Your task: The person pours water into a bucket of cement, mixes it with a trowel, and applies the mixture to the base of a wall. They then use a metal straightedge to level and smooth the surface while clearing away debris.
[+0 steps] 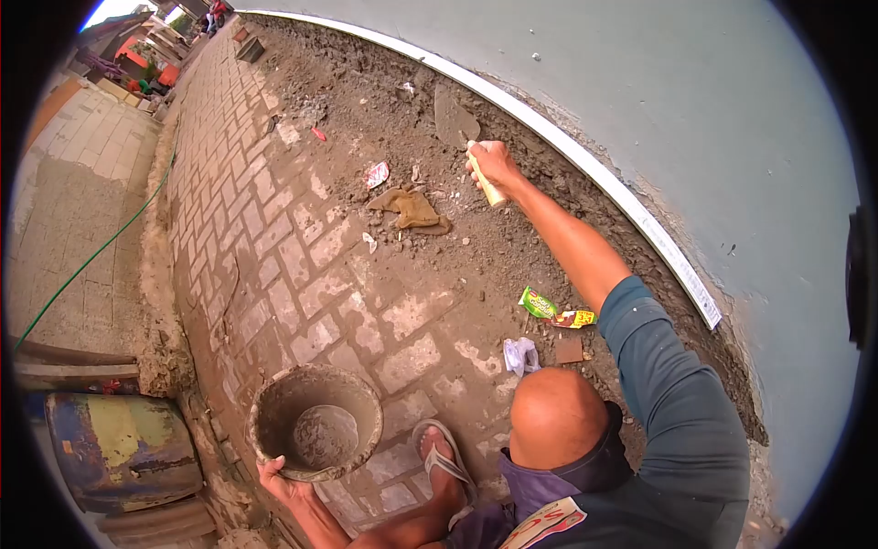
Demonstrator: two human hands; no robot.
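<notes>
My right hand (495, 166) is wrapped round the pale wooden handle of a trowel (455, 119). The trowel's grey blade lies against the rough dirt strip at the foot of the wall, just below a long white straight strip (585, 157). Low on the left, my left hand (285, 480) grips the rim of a round, mortar-caked bucket (366, 403). Wet grey mortar (326, 435) covers the bucket's bottom. The bucket is tilted toward me, above the paving beside my sandalled foot (445, 459). Fingers of the left hand are partly hidden behind the rim.
A grey-blue wall (695, 101) rises on the right. Brown cloth (410, 209), a green wrapper (538, 302) and a crumpled plastic bag (520, 356) lie on dirt and brick paving (274, 229). A green hose (101, 247) and a worn drum (123, 448) are left. People are far off.
</notes>
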